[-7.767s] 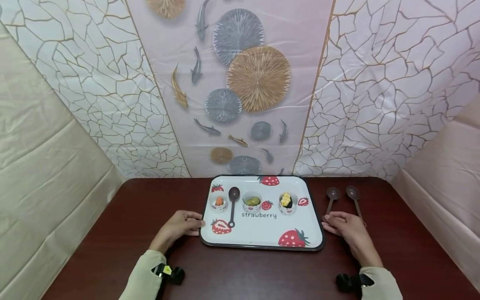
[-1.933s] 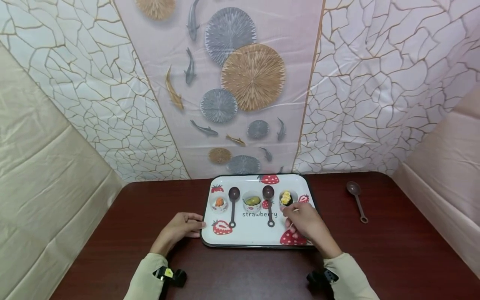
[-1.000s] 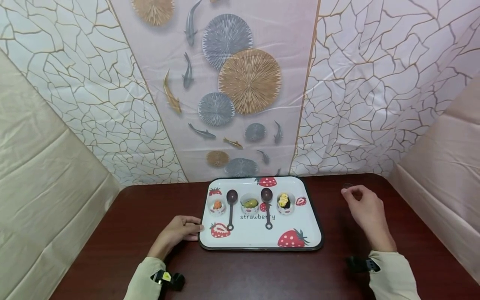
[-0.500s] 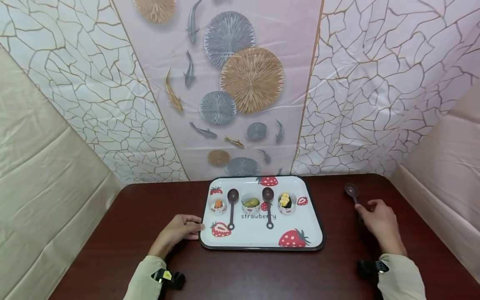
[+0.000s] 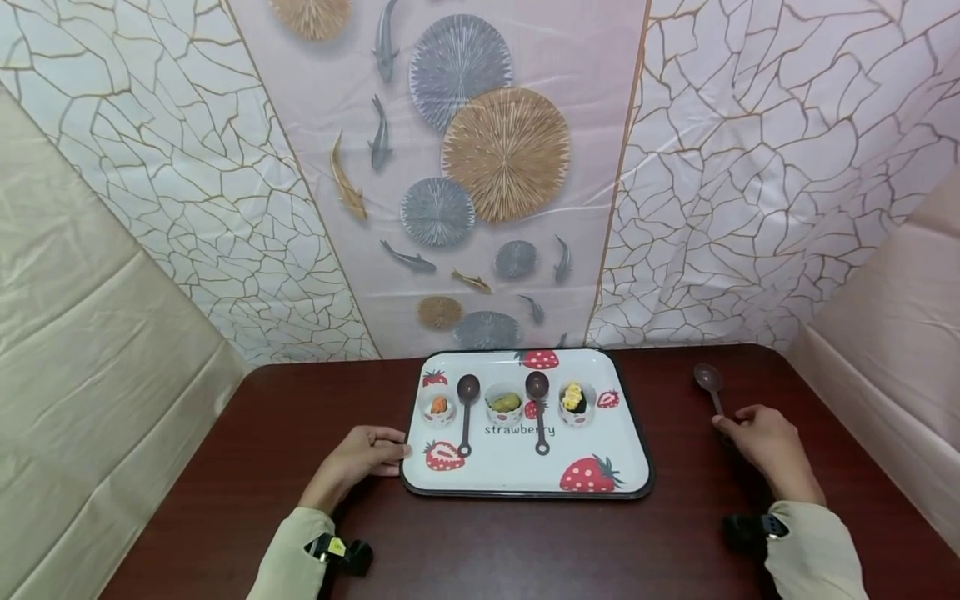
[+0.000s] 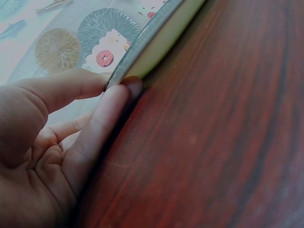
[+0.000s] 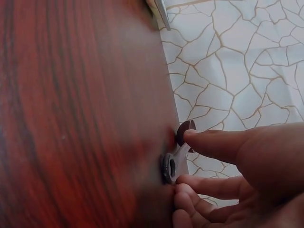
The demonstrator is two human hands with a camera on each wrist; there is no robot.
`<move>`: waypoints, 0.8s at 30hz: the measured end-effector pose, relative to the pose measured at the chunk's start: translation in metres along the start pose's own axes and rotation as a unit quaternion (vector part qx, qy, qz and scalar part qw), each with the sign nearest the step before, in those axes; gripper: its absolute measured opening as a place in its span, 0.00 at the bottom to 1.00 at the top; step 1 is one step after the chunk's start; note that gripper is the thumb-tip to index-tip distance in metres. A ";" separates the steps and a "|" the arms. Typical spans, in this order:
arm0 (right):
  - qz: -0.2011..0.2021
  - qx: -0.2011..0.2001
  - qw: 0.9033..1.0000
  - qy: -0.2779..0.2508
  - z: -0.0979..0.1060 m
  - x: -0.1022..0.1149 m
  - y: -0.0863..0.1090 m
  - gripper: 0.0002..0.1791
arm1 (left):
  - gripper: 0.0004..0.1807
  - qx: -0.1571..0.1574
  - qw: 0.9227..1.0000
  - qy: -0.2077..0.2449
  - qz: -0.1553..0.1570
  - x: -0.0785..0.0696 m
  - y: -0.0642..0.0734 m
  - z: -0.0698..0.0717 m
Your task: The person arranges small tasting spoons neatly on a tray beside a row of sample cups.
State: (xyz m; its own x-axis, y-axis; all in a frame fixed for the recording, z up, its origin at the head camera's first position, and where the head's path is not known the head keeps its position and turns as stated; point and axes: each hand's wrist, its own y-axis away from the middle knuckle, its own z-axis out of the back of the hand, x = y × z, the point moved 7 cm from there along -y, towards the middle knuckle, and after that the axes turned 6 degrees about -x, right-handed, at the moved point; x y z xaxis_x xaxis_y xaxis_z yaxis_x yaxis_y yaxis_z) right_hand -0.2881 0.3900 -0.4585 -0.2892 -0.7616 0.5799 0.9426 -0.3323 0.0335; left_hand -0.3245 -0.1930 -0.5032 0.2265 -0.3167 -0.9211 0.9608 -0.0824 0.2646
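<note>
My left hand [image 5: 363,454] pinches the left rim of a white strawberry-print tray [image 5: 510,475], thumb above and fingers at its underside in the left wrist view. At the right of the table, my right hand [image 5: 768,442] holds a brown spoon [image 5: 708,379] by its handle, between thumb and fingers; its ring end [image 7: 169,167] shows in the right wrist view. On the tray, one brown spoon [image 5: 468,388] lies between a cup with orange food [image 5: 438,407] and a cup with green food [image 5: 505,403]. Another spoon [image 5: 537,387] lies between that and a cup with yellow-topped food [image 5: 575,400].
The dark red wooden table [image 5: 480,550] carries everything. Close behind it hangs a patterned backdrop [image 5: 506,158], and pale cloth panels [image 5: 112,375] slope up along both sides.
One of two spoons at the table's right now lies on the tray. My right hand has gone from the tray's right side to the remaining spoon and gripped it. The left hand stays put.
</note>
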 end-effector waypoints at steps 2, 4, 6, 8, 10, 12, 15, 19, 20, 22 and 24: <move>-0.002 -0.004 1.000 -0.001 0.001 0.000 -0.001 0.34 | 0.26 0.000 1.000 0.000 0.001 0.000 0.000 0.000; -0.004 -0.009 1.000 0.000 0.002 0.000 -0.001 0.33 | 0.26 0.003 1.000 0.000 0.000 0.000 -0.001 0.000; -0.007 -0.014 1.000 -0.002 0.002 0.000 -0.002 0.31 | 0.26 0.006 1.000 -0.002 -0.002 -0.001 -0.001 0.000; -0.006 -0.021 1.000 -0.001 0.001 0.000 -0.002 0.29 | 0.26 0.007 1.000 -0.003 -0.003 -0.001 -0.001 0.000; -0.003 -0.028 1.000 -0.002 0.001 0.001 -0.003 0.26 | 0.26 0.008 1.000 -0.003 -0.003 -0.001 -0.001 0.000; 0.001 -0.034 0.999 0.000 0.001 0.003 -0.003 0.24 | 0.26 0.009 1.000 -0.004 -0.003 -0.001 -0.001 0.000; 0.005 -0.035 0.999 0.005 0.000 0.004 -0.005 0.22 | 0.26 0.011 1.000 -0.006 -0.004 -0.001 -0.002 0.000; 0.001 -0.023 1.000 0.013 -0.006 0.007 -0.008 0.19 | 0.27 0.013 1.000 -0.007 -0.004 -0.001 -0.002 0.001; -0.004 -0.018 1.000 0.015 -0.007 0.007 -0.008 0.18 | 0.27 0.012 1.000 -0.007 -0.004 -0.001 -0.002 0.001; -0.013 -0.012 1.000 0.017 -0.010 0.008 -0.009 0.16 | 0.27 0.013 1.000 -0.007 -0.003 -0.001 -0.001 0.001; -0.021 -0.001 1.000 0.018 -0.012 0.007 -0.009 0.15 | 0.27 0.012 1.000 -0.007 -0.003 -0.001 -0.001 0.000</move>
State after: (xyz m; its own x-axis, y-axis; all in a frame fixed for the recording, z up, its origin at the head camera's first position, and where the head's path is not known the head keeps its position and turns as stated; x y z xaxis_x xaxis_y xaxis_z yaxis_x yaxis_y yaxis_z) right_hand -0.3004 0.3805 -0.4642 -0.3343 -0.7662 0.5489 0.9292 -0.3653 0.0561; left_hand -0.3260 -0.1929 -0.5027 0.2190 -0.3299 -0.9183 0.9580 -0.1058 0.2665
